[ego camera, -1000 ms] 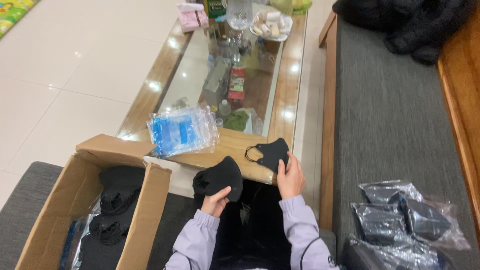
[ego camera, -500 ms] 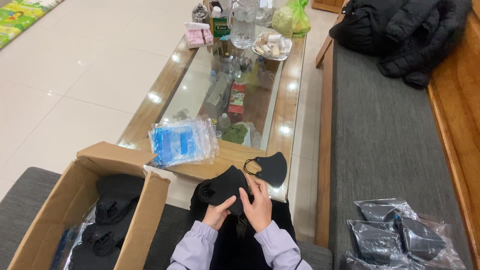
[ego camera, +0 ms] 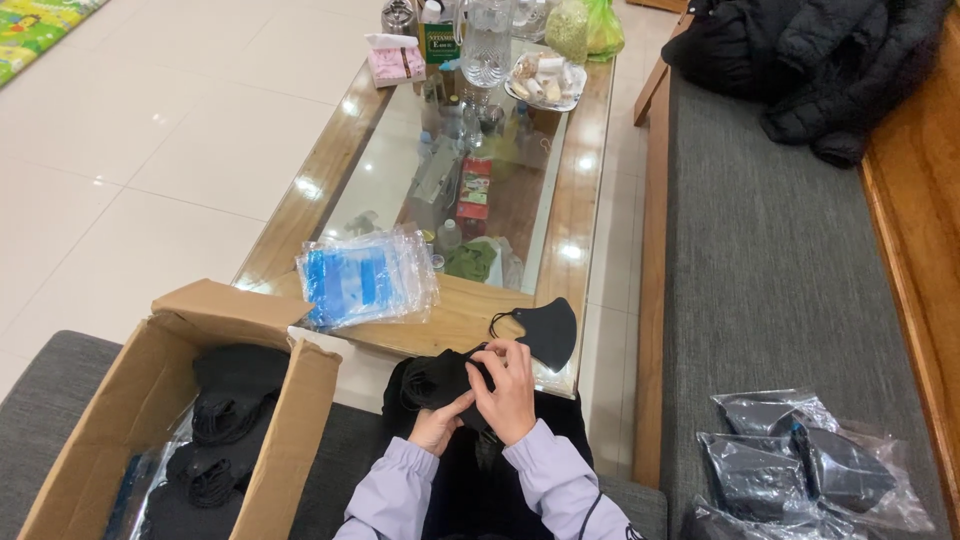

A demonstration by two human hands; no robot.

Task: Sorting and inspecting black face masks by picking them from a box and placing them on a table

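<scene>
Glass table, two hands, one mask

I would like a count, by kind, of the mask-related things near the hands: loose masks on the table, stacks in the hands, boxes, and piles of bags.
Loose black mask on the table edge: 1
Stack of black masks held by left hand and right hand: 1
Cardboard box: 1
Pile of clear blue bags: 1
Pile of packed bags on the sofa: 1
Total: 5

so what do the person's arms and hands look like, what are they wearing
Both arms are in pale lilac long sleeves with gathered elastic cuffs at the wrists. The left hand and right hand are bare: no gloves, rings or watch visible. A thin dark cord hangs by the right sleeve.
</scene>
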